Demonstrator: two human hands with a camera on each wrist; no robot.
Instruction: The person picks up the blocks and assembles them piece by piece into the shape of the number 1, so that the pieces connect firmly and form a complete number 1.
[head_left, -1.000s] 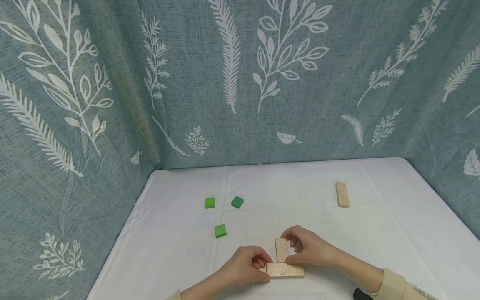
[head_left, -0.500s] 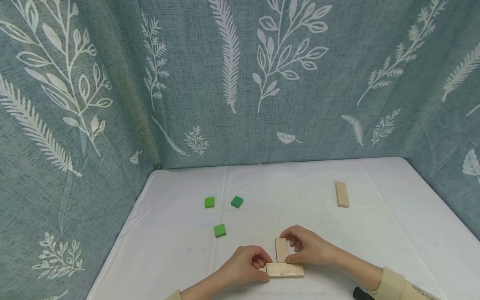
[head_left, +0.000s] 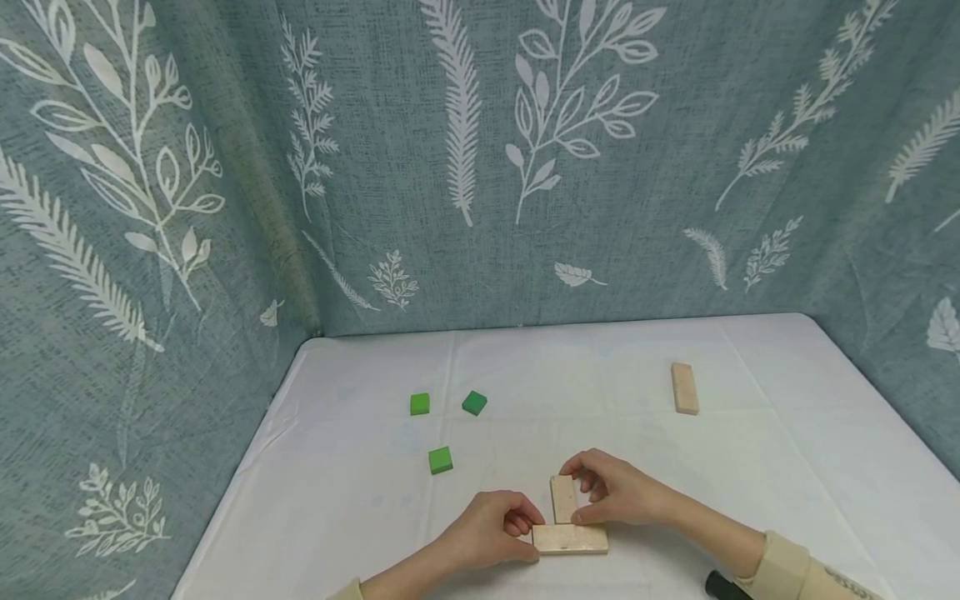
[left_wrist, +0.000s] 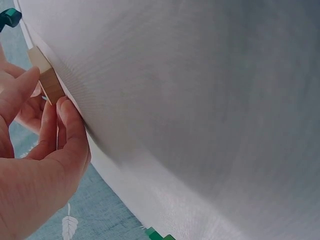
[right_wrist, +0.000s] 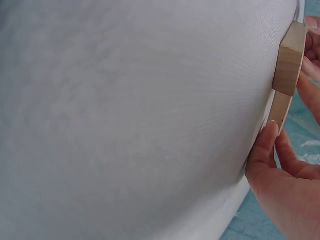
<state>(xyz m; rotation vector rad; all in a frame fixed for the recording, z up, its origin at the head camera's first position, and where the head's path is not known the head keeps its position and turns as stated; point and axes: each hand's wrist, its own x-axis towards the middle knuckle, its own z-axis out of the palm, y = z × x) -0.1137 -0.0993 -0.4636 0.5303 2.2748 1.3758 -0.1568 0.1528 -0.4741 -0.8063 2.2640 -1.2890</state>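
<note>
Two light wooden blocks lie on the white-covered table in the head view, end to side. One wooden block (head_left: 570,540) lies crosswise near the front, and my left hand (head_left: 491,532) holds its left end between thumb and fingers. Against its far side, the other wooden block (head_left: 563,498) points away from me. My right hand (head_left: 622,493) pinches that one along its right side, index finger at the far end and thumb at the near end. In the right wrist view the crosswise block (right_wrist: 291,60) meets the second block (right_wrist: 281,111), with my right fingertips at the latter.
Farther back on the left lie a light green block (head_left: 420,404), a dark green block (head_left: 474,403) and another green block (head_left: 440,461). A third wooden block (head_left: 684,388) lies at the back right. A patterned blue-green curtain (head_left: 495,275) borders the white tablecloth (head_left: 337,467).
</note>
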